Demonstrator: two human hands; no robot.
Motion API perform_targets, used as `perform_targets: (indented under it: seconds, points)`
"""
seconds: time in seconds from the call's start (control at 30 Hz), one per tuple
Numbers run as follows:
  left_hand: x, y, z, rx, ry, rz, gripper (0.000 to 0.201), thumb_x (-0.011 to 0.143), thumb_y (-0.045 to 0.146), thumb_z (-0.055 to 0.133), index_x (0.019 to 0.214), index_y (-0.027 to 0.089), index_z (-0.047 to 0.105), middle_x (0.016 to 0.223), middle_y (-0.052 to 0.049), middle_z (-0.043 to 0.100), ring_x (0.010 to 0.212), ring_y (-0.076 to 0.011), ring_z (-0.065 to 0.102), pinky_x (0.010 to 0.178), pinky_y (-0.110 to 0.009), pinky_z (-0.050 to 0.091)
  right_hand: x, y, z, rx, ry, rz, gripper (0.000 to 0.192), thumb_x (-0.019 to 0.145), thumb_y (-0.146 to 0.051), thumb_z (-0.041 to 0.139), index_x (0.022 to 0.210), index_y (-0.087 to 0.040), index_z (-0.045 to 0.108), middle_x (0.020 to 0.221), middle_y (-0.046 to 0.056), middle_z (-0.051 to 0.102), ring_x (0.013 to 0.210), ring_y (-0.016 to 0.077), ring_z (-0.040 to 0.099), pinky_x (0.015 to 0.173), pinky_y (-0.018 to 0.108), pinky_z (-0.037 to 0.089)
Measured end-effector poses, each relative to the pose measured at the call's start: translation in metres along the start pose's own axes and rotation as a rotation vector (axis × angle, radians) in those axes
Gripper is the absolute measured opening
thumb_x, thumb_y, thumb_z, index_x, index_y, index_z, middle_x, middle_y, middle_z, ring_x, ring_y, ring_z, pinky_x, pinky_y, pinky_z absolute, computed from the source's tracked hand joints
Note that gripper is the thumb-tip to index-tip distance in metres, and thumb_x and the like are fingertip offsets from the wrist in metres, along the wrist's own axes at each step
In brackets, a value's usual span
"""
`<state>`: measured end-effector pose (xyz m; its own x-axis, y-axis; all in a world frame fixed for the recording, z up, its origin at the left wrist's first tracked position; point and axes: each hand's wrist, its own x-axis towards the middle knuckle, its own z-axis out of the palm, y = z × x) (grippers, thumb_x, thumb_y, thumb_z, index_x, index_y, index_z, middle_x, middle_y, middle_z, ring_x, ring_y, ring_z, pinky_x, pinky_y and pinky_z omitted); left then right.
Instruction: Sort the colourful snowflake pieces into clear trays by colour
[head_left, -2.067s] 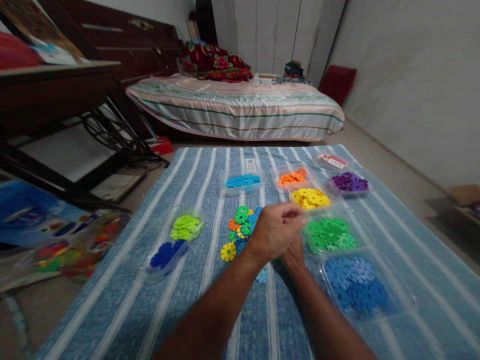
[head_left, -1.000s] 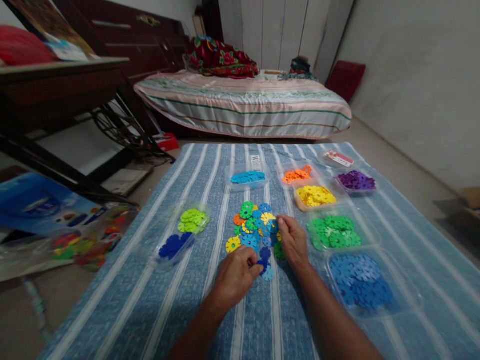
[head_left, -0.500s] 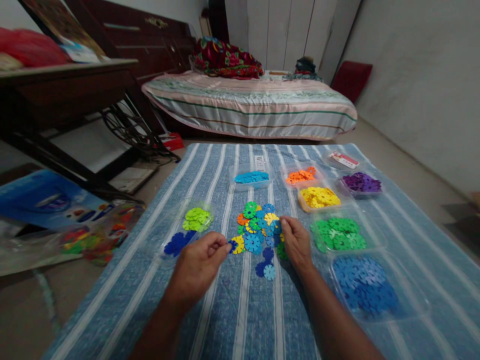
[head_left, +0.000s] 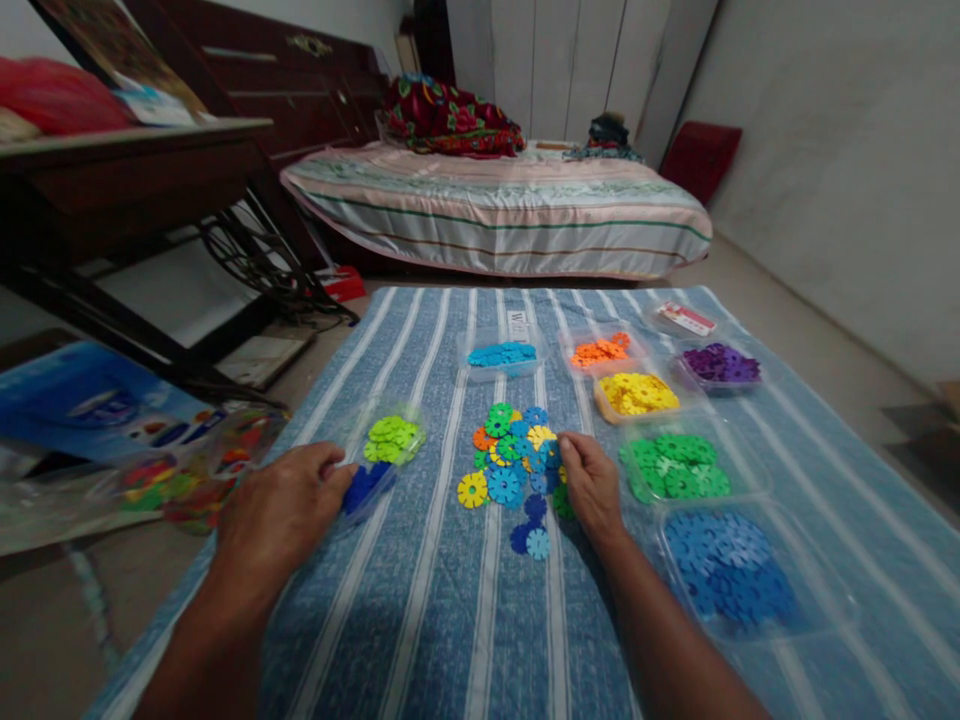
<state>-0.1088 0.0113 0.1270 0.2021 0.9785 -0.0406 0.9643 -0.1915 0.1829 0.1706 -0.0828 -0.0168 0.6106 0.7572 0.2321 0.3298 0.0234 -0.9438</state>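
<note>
A mixed pile of coloured snowflake discs (head_left: 510, 455) lies in the middle of the blue striped cloth (head_left: 450, 620). My right hand (head_left: 589, 485) rests at the pile's right edge, fingertips pinching among the discs. My left hand (head_left: 281, 510) is far left at the clear tray of dark blue discs (head_left: 364, 490), fingers curled over its near end; whether they still hold a disc is hidden. A tray of lime green discs (head_left: 391, 437) sits just beyond it.
Clear trays hold light blue (head_left: 501, 353), orange (head_left: 600, 350), yellow (head_left: 636, 393), purple (head_left: 718, 364), green (head_left: 671, 465) and blue discs (head_left: 724, 570). A bed (head_left: 495, 205) stands beyond the cloth, a dark table (head_left: 127, 170) at left, toy packaging (head_left: 97, 420) on the floor.
My left hand picked a dark blue disc from the pile's near side and carried it left to the dark blue tray. My right hand stayed at the pile.
</note>
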Motion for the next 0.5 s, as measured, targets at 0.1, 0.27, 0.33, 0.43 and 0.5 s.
perform_targets:
  seconds: [0.1,0.27,0.33,0.43,0.5]
  points:
    - [-0.013,0.024,0.017,-0.128,-0.035,0.073,0.029,0.086,0.039,0.045,0.092,0.020,0.065,0.092,-0.006,0.069,0.085,-0.0227,0.062,0.073,-0.030,0.043,0.000,0.000,0.000,-0.003,0.000,0.005,0.035,0.090,-0.043,0.049,0.096,-0.017,0.071,0.094,0.007,0.069,0.091,0.0218,0.061,0.084,0.035,0.045]
    - [-0.041,0.079,0.073,-0.219,-0.360,0.455,0.022,0.087,0.024,0.044,0.086,0.020,0.066,0.090,-0.006,0.068,0.087,-0.0204,0.062,0.078,-0.030,0.043,0.000,-0.001,-0.001,0.001,0.000,-0.004,0.034,0.091,-0.043,0.049,0.095,-0.018,0.071,0.093,0.006,0.069,0.090,0.0214,0.061,0.084,0.034,0.045]
    - [-0.049,0.095,0.088,-0.156,-0.412,0.481,0.021,0.086,0.020,0.045,0.093,0.020,0.065,0.099,-0.007,0.067,0.094,-0.0217,0.062,0.082,-0.032,0.044,0.000,-0.001,-0.001,0.000,-0.001,-0.014,0.034,0.091,-0.042,0.048,0.094,-0.017,0.071,0.092,0.006,0.069,0.090,0.0213,0.061,0.084,0.034,0.045]
    - [-0.055,0.107,0.095,-0.097,-0.450,0.457,0.025,0.086,0.020,0.049,0.106,0.022,0.063,0.107,-0.008,0.064,0.100,-0.0234,0.061,0.086,-0.033,0.044,0.001,-0.002,-0.001,-0.010,-0.006,-0.022,0.034,0.091,-0.042,0.048,0.094,-0.017,0.070,0.091,0.006,0.068,0.089,0.0212,0.061,0.084,0.035,0.045]
    - [-0.055,0.110,0.094,-0.098,-0.466,0.449,0.025,0.086,0.022,0.051,0.108,0.022,0.062,0.108,-0.008,0.063,0.101,-0.0232,0.060,0.087,-0.033,0.044,0.001,-0.002,-0.001,-0.014,-0.008,-0.024,0.033,0.091,-0.041,0.047,0.094,-0.017,0.070,0.091,0.006,0.068,0.089,0.0212,0.060,0.084,0.035,0.045]
